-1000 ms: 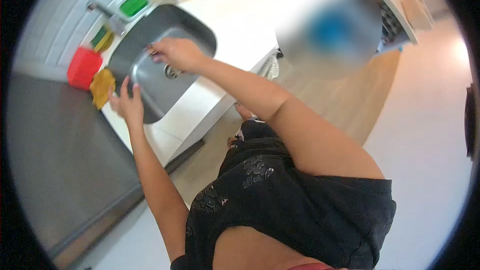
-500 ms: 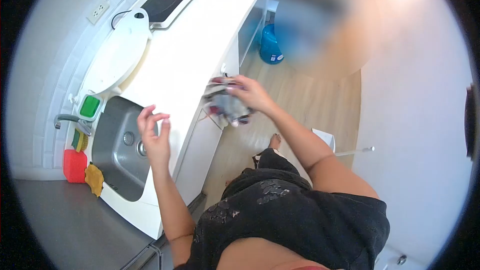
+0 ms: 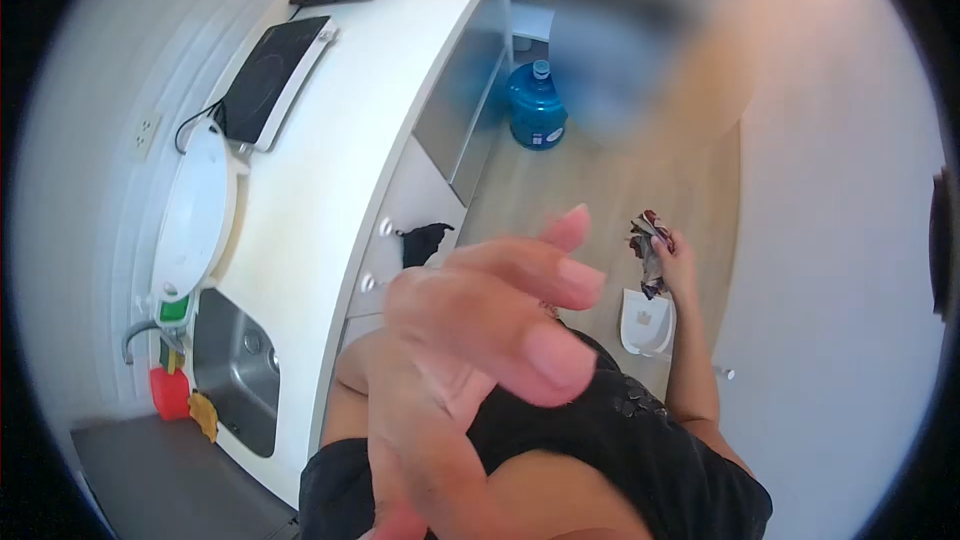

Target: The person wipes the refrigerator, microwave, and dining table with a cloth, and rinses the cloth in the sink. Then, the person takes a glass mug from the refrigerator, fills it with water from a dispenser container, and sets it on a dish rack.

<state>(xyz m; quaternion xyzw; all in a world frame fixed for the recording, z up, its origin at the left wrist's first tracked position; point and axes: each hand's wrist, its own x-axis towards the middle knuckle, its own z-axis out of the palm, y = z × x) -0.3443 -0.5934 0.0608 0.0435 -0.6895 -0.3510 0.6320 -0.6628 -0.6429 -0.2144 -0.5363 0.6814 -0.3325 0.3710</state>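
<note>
Close in front of the camera, my left hand (image 3: 490, 320) is raised with its fingers loosely bent and apart, holding nothing. It hides part of the body and the floor behind it. Over on the right, my right hand (image 3: 677, 262) grips a crumpled patterned cloth (image 3: 650, 258) in grey, white and dark red, which hangs down from the fingers. Just below the cloth, on the floor, is a white dustpan (image 3: 645, 328), with its handle running to the right under my forearm.
Left is a white counter (image 3: 340, 90) with a sink (image 3: 240, 365), a white basin (image 3: 195, 215) and an induction cooktop (image 3: 275, 80). A black cloth (image 3: 425, 245) hangs from a cabinet knob. A blue water jug (image 3: 538, 110) stands on the floor. A wall (image 3: 850, 290) borders the right.
My right hand has carried the cloth from the counter edge rightward to above the dustpan. My left hand has come from over the sink up close to the camera. The view has shifted.
</note>
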